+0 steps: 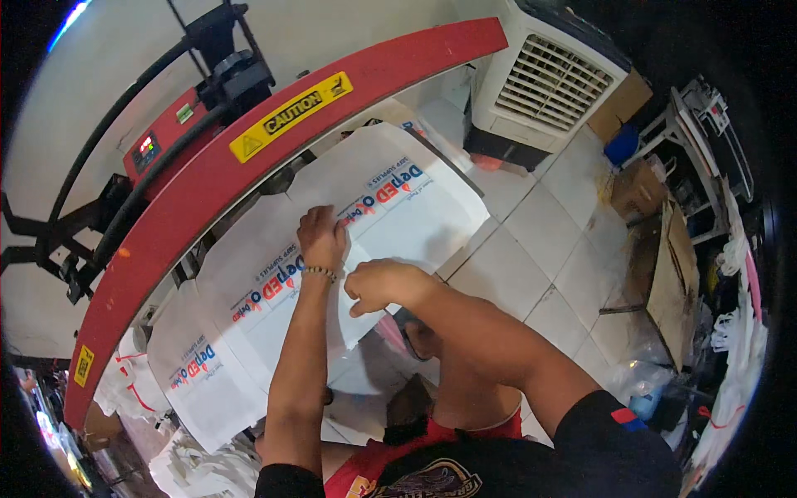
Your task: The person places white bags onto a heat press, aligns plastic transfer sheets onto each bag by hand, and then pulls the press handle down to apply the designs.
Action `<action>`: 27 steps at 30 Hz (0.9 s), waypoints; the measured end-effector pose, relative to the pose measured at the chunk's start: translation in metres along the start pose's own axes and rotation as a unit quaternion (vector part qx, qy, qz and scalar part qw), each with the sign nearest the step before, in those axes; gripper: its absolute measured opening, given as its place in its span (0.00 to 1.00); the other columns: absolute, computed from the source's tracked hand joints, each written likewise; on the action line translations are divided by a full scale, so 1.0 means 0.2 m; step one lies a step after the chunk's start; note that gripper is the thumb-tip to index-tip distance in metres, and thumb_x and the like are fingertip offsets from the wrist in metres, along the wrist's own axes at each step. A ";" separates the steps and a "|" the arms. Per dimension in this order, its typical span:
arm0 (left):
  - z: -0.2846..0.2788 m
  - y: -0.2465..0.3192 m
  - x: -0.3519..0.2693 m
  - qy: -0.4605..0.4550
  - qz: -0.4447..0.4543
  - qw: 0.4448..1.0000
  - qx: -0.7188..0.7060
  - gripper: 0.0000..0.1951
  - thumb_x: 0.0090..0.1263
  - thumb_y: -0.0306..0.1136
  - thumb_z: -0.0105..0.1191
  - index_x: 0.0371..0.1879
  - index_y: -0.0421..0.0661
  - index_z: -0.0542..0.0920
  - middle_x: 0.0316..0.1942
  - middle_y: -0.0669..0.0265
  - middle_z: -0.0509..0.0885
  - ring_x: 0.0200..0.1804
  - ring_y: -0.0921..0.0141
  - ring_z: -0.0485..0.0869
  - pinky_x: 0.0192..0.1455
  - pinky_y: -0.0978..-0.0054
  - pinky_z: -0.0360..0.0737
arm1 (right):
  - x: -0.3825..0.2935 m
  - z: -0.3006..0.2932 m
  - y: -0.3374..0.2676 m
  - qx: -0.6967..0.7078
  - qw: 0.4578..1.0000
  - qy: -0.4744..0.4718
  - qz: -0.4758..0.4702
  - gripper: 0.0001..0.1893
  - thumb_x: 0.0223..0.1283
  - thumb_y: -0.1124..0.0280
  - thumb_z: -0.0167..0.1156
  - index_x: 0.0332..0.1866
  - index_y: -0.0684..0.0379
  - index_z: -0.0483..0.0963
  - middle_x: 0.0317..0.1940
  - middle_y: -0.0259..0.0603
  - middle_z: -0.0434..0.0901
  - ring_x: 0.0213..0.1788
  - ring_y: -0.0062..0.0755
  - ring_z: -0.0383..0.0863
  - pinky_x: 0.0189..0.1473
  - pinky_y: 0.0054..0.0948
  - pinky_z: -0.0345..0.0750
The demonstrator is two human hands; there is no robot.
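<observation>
White printed sheets (398,243) lie side by side across the lower bed of a large red heat press, overlapping where they meet. Each bears a row of blue and red writing. My left hand (322,233), with a beaded bracelet at the wrist, rests on the sheets near the middle, thumb apart from the fingers. Close by on the right, my right hand (381,287) is bent over the near edge of the sheets. Its fingers are curled, and whether they pinch an edge cannot be made out.
The press's red upper platen (398,53), with a yellow warning label (291,116), arches beyond the sheets. A control box with a lit display (147,145) sits behind it. An air cooler (548,81) stands at the far right. Cardboard boxes (666,286) and white cloth (202,467) lie around.
</observation>
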State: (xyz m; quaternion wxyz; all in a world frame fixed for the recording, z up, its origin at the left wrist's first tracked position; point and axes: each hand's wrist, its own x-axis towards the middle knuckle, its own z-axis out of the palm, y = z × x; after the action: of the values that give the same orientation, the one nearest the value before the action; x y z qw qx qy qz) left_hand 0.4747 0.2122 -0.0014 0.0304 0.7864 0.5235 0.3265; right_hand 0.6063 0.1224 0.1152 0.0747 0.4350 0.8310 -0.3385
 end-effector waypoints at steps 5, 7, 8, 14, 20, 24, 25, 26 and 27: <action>0.06 0.09 0.08 -0.088 -0.132 0.983 0.089 0.20 0.60 0.40 0.63 0.50 0.46 0.80 0.56 0.57 0.75 0.57 0.55 0.74 0.56 0.50 0.73 | 0.02 0.05 0.04 0.018 1.000 0.010 0.000 0.18 0.54 0.52 0.66 0.35 0.59 0.84 0.35 0.51 0.85 0.42 0.51 0.85 0.45 0.45 0.80; 0.06 0.06 0.08 -0.126 -0.159 0.973 0.112 0.21 0.60 0.42 0.62 0.50 0.48 0.81 0.57 0.57 0.74 0.58 0.55 0.73 0.56 0.49 0.72 | 0.04 0.00 -0.01 0.005 1.000 -0.001 0.001 0.20 0.54 0.51 0.67 0.38 0.61 0.84 0.37 0.52 0.86 0.44 0.51 0.85 0.46 0.45 0.81; 0.08 0.03 0.07 -0.090 -0.146 0.981 0.086 0.20 0.58 0.43 0.63 0.48 0.49 0.81 0.55 0.57 0.76 0.57 0.55 0.75 0.56 0.50 0.73 | 0.06 0.01 -0.02 0.009 1.000 -0.001 -0.002 0.20 0.54 0.51 0.67 0.38 0.61 0.84 0.37 0.52 0.86 0.44 0.51 0.85 0.46 0.45 0.81; 0.12 0.01 0.10 -0.049 -0.130 0.989 0.054 0.10 0.58 0.36 0.60 0.39 0.50 0.83 0.43 0.65 0.82 0.49 0.60 0.79 0.50 0.54 0.73 | 0.09 0.01 -0.01 -0.011 0.999 0.011 0.046 0.19 0.54 0.58 0.65 0.43 0.63 0.83 0.44 0.51 0.85 0.48 0.49 0.85 0.50 0.44 0.81; 0.12 0.20 -0.03 -0.042 0.086 0.995 -0.042 0.04 0.54 0.30 0.62 0.28 0.49 0.85 0.32 0.66 0.81 0.38 0.61 0.80 0.44 0.58 0.74 | 0.04 -0.05 0.03 -0.021 0.996 0.000 0.084 0.17 0.52 0.65 0.62 0.45 0.64 0.83 0.45 0.54 0.85 0.48 0.50 0.85 0.49 0.43 0.81; 0.14 0.26 -0.09 -0.012 0.126 0.982 -0.142 0.06 0.51 0.26 0.63 0.29 0.48 0.84 0.32 0.67 0.78 0.37 0.62 0.78 0.42 0.64 0.77 | 0.06 -0.02 0.03 -0.047 0.996 0.058 0.050 0.16 0.47 0.65 0.61 0.37 0.66 0.84 0.39 0.61 0.84 0.44 0.55 0.86 0.47 0.46 0.80; 0.15 0.30 -0.11 -0.047 0.147 0.974 -0.169 0.06 0.52 0.26 0.63 0.29 0.48 0.84 0.33 0.67 0.79 0.37 0.63 0.78 0.42 0.65 0.77 | 0.05 -0.03 0.03 -0.069 0.994 0.079 0.022 0.15 0.45 0.65 0.61 0.33 0.66 0.84 0.37 0.63 0.84 0.42 0.56 0.86 0.46 0.47 0.80; 0.16 0.35 -0.13 -0.047 0.146 0.973 -0.174 0.06 0.52 0.26 0.63 0.29 0.48 0.84 0.33 0.67 0.79 0.37 0.63 0.78 0.42 0.65 0.77 | 0.04 -0.04 0.05 -0.070 0.994 0.077 0.027 0.15 0.45 0.65 0.61 0.33 0.66 0.84 0.37 0.63 0.84 0.42 0.56 0.86 0.46 0.47 0.80; 0.15 0.38 -0.17 -0.082 0.027 0.933 -0.350 0.06 0.53 0.26 0.62 0.30 0.49 0.84 0.34 0.69 0.79 0.39 0.64 0.78 0.43 0.66 0.77 | 0.05 -0.05 0.04 -0.021 0.992 0.122 -0.008 0.15 0.44 0.64 0.60 0.30 0.66 0.83 0.35 0.63 0.83 0.39 0.58 0.85 0.45 0.49 0.80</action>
State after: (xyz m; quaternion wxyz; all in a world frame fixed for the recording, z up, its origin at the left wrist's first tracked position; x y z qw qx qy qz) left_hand 0.5432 0.1588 -0.0113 0.3376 0.7638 0.3508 0.4237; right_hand 0.6086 0.1389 0.1138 -0.0206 0.4651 0.8440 -0.2662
